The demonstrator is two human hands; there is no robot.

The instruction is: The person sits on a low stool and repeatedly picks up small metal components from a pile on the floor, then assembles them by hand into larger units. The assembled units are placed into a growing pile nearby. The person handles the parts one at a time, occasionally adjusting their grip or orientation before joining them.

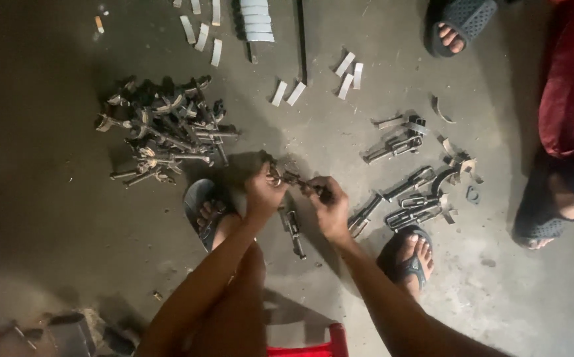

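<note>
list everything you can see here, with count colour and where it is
metal part in hand: one, dark grey, held between both hands over the floor
metal part on floor: one, dark, just below the hands
heap of metal parts: too many to count, dark grey, left of centre
loose metal parts: about a dozen, grey, spread on the right
flat strips: over a dozen, pale grey, along the top
concrete floor: one, grey
red stool edge: one, bottom centre
another person's sandalled feet: two, dark sandals, top right and right edge
own sandalled feet: two, beside the hands
left hand: one, gripping the part
right hand: one, gripping the part's other end
</note>
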